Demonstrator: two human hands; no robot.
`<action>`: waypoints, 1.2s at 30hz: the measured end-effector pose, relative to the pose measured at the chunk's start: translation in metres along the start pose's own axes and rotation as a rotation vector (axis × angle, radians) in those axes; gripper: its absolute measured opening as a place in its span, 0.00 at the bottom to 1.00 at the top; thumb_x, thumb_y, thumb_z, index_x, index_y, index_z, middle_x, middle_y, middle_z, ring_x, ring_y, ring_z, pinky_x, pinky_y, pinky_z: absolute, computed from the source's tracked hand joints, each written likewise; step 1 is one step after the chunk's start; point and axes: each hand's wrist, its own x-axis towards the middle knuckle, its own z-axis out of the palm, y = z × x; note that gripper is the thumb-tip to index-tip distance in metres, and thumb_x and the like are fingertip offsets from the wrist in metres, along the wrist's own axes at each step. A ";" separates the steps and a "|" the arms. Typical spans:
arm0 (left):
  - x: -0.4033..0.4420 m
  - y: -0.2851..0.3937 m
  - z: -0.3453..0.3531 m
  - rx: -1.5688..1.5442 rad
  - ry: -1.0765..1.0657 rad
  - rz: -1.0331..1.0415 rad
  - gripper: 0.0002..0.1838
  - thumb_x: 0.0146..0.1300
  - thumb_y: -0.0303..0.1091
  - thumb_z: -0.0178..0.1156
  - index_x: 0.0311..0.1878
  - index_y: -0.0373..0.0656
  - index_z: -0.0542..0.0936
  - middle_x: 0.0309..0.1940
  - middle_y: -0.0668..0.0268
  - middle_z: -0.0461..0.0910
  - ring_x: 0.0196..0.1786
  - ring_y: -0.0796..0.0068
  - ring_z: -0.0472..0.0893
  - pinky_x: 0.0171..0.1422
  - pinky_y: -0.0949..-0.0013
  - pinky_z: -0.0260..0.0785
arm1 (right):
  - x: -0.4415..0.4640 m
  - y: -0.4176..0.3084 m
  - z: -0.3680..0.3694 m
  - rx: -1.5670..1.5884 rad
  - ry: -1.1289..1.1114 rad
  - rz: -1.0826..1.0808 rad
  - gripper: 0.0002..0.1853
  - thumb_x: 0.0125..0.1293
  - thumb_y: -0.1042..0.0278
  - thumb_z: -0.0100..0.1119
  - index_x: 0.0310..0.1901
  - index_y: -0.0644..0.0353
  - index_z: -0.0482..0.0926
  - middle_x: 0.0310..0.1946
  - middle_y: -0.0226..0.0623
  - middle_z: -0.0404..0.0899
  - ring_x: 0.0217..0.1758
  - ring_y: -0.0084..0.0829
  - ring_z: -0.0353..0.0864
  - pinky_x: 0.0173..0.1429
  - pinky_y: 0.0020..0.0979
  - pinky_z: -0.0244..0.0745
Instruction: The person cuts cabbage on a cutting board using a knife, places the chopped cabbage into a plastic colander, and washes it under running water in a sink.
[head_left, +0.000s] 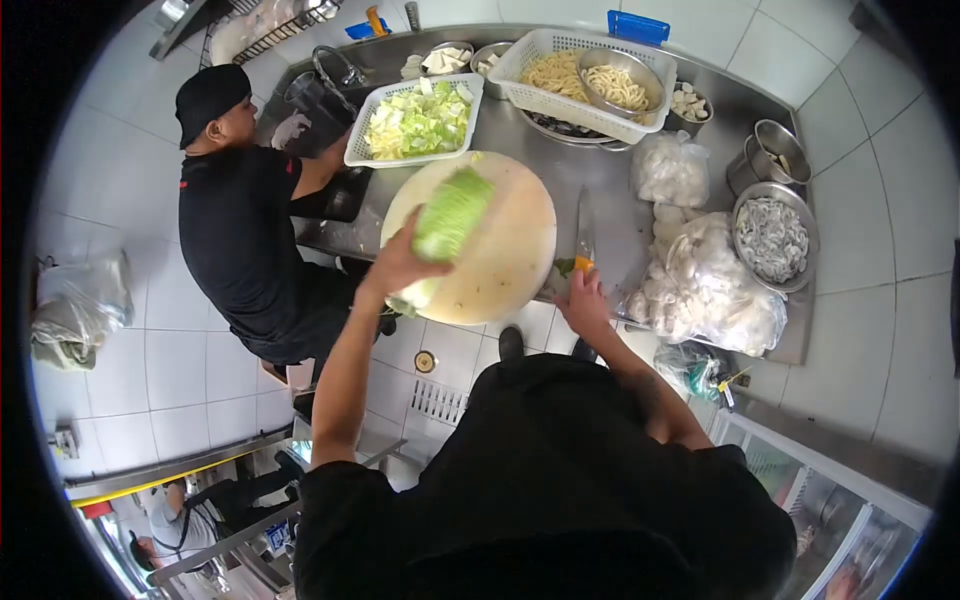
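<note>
My left hand (403, 262) is wrapped round a napa cabbage (455, 218), its leafy green end pointing away from me and its pale end toward me. The cabbage lies slanted over a round cutting board (520, 230) and looks slightly blurred. To the right of the board, my right hand (586, 300) is closed on the orange handle of a kitchen knife (586, 225). The knife's blade points away from me above the steel counter. A small dark green leaf scrap (564, 267) sits beside the handle.
Beyond the board stands a white basket of chopped cabbage (415, 122). Another basket (520, 75) holds noodles and a metal bowl. Plastic bags (715, 275) and a bowl of greyish strips (771, 238) crowd the right side. A co-worker (240, 220) works close on the left.
</note>
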 end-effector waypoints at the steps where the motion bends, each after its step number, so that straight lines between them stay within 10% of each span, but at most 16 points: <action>1: 0.002 -0.004 0.022 0.269 -0.122 -0.110 0.60 0.42 0.50 0.74 0.77 0.56 0.50 0.57 0.46 0.73 0.57 0.48 0.77 0.57 0.43 0.70 | 0.006 0.003 0.008 0.073 0.011 0.023 0.29 0.60 0.58 0.61 0.57 0.62 0.61 0.55 0.64 0.65 0.56 0.64 0.70 0.56 0.54 0.73; 5: -0.013 -0.009 0.071 0.669 -0.093 -0.081 0.64 0.41 0.59 0.74 0.78 0.61 0.44 0.66 0.41 0.60 0.65 0.34 0.65 0.57 0.32 0.64 | 0.046 0.085 0.098 -0.046 0.375 -0.151 0.28 0.63 0.61 0.59 0.59 0.64 0.60 0.49 0.62 0.70 0.47 0.55 0.77 0.45 0.50 0.75; 8: -0.013 0.001 0.056 0.566 -0.122 -0.060 0.60 0.45 0.60 0.72 0.77 0.58 0.48 0.65 0.41 0.61 0.66 0.37 0.65 0.60 0.35 0.63 | 0.035 0.076 0.032 0.552 0.147 0.377 0.23 0.63 0.66 0.58 0.57 0.61 0.62 0.33 0.50 0.76 0.32 0.48 0.79 0.29 0.44 0.74; 12: 0.010 -0.027 0.055 0.298 0.130 0.198 0.44 0.51 0.54 0.70 0.71 0.51 0.64 0.64 0.43 0.62 0.64 0.40 0.67 0.64 0.41 0.63 | -0.004 0.001 -0.089 0.819 0.024 0.454 0.21 0.63 0.68 0.54 0.54 0.62 0.60 0.26 0.53 0.79 0.26 0.57 0.80 0.33 0.50 0.76; 17: 0.050 -0.020 0.057 0.145 0.194 0.499 0.17 0.56 0.39 0.65 0.48 0.43 0.79 0.52 0.57 0.74 0.55 0.53 0.74 0.59 0.56 0.69 | 0.009 -0.037 -0.095 0.328 0.135 -0.217 0.15 0.68 0.67 0.52 0.53 0.57 0.62 0.21 0.49 0.78 0.24 0.53 0.80 0.30 0.49 0.75; 26: 0.062 -0.024 0.072 0.149 0.168 0.496 0.17 0.53 0.37 0.64 0.47 0.45 0.78 0.46 0.62 0.76 0.52 0.57 0.75 0.54 0.56 0.71 | 0.022 -0.110 -0.118 -0.216 -0.192 -0.346 0.37 0.68 0.65 0.52 0.76 0.50 0.47 0.24 0.50 0.81 0.29 0.55 0.83 0.34 0.53 0.78; 36: 0.063 -0.031 0.073 0.173 0.073 0.426 0.19 0.53 0.34 0.64 0.49 0.43 0.77 0.53 0.57 0.74 0.56 0.51 0.73 0.59 0.54 0.70 | 0.063 -0.098 -0.049 -0.149 -0.208 -0.385 0.36 0.69 0.64 0.50 0.76 0.46 0.48 0.27 0.54 0.81 0.30 0.55 0.82 0.37 0.54 0.77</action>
